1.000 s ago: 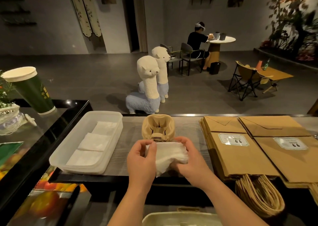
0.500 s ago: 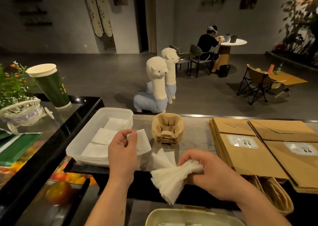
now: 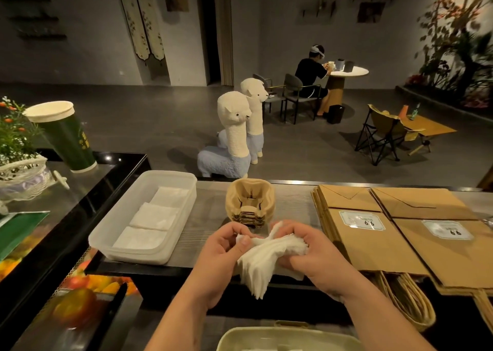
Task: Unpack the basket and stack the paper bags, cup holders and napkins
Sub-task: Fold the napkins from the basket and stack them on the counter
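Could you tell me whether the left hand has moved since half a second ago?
Yes. The left hand has gone right, from the near corner of the white tray to the napkin bundle in front of the cup holders.

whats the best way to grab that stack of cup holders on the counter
Take the stack of cup holders by its two outer side walls, coming down from above. The walls are rounded and bare, while the middle is a hollow well with slits. Pinch low, at the layered rims, so the nested pieces likely lift together.
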`<state>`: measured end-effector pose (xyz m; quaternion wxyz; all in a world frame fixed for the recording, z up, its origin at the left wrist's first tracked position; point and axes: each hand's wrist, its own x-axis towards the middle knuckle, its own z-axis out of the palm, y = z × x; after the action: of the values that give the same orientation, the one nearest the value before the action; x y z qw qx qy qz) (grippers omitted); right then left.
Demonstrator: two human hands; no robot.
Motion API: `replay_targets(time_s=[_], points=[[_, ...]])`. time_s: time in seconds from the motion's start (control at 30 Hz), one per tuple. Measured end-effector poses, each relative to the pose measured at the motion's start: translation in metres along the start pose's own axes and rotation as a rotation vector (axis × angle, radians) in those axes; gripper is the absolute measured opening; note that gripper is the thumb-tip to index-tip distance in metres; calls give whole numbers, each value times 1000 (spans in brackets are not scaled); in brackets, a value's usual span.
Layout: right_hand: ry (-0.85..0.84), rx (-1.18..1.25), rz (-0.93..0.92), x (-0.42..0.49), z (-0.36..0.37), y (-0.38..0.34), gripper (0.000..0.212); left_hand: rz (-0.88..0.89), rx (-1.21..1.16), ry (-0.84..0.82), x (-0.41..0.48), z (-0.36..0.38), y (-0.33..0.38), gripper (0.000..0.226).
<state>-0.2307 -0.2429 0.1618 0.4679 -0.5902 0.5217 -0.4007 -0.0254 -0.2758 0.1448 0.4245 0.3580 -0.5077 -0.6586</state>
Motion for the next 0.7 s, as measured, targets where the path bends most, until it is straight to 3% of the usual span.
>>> replay_targets(time_s=[0.2, 0.33, 0.4, 0.6, 0.7], points=[[126, -27, 92, 22, 4, 17, 43, 65, 174, 120, 14, -2, -4, 9], [157, 18, 63, 30, 14, 34, 70, 68, 308, 34, 15, -3, -22, 68], [203, 1, 33, 31, 17, 41, 72, 73, 377, 24, 16, 2, -31, 80], [253, 206, -12, 35, 17, 42, 47, 107, 459, 74, 25, 19, -33, 80], [181, 175, 3, 36, 13, 42, 54, 122, 446, 92, 29, 19, -32, 76]])
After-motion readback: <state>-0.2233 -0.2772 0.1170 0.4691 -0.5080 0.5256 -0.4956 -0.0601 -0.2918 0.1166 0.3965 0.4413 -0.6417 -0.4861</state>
